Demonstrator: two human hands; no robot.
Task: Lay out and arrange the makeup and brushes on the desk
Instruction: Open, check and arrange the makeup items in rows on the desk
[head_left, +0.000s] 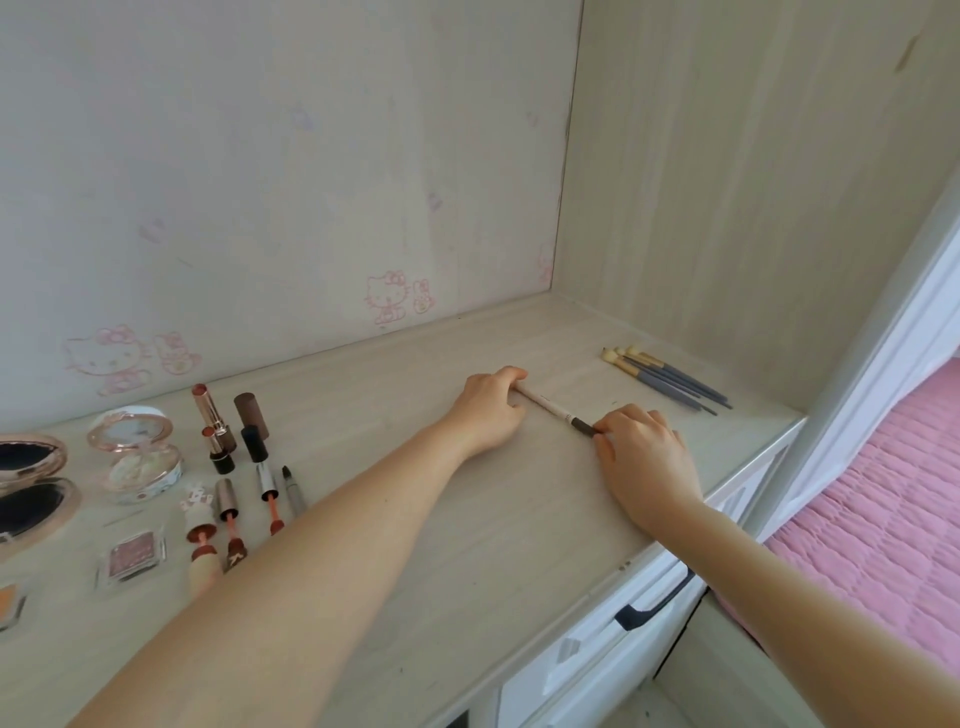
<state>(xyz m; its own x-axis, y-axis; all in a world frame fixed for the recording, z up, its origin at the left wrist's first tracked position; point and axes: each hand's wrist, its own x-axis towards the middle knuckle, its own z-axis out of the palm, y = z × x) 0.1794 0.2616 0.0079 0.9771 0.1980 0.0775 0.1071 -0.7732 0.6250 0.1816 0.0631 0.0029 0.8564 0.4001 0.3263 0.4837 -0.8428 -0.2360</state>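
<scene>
The left hand (488, 410) curls its fingers round the pale end of a pencil (553, 410), and the right hand (644, 457) pinches its dark end, right of the middle of the desk (467, 545). Blue-handled brushes (670, 379) lie together near the back right corner. Lipsticks (213, 421) and compacts (135, 452) sit toward the left edge.

No word, brand or number can be read. The pencil (550, 409), gripped at its ends by the left hand (488, 410) and the right hand (647, 457), has print too small to read. The pink cartoon-cat drawings (387, 297) on the wall (260, 156) beyond the fingertips carry no lettering, and the lipsticks (213, 415) far left of the fingers show no legible labels.
</scene>
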